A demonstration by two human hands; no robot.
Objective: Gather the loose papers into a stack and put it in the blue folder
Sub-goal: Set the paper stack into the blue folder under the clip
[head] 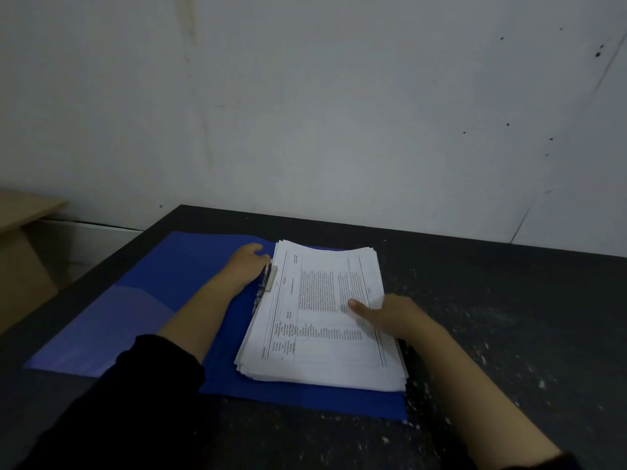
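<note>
A blue folder [142, 300] lies open on the dark table [509, 317]. A thick stack of printed white papers [322, 320] sits on the folder's right half, beside the metal clip at the spine [266, 283]. My left hand [249, 262] rests at the stack's left edge by the clip, with its fingers tucked against the papers. My right hand [383, 312] grips the stack's right edge, thumb pressed on the top sheet and fingers hidden under or behind the pile.
A brown cardboard box [23, 252] stands at the left beyond the table edge. A white wall rises right behind the table. The tabletop to the right is speckled with white flecks.
</note>
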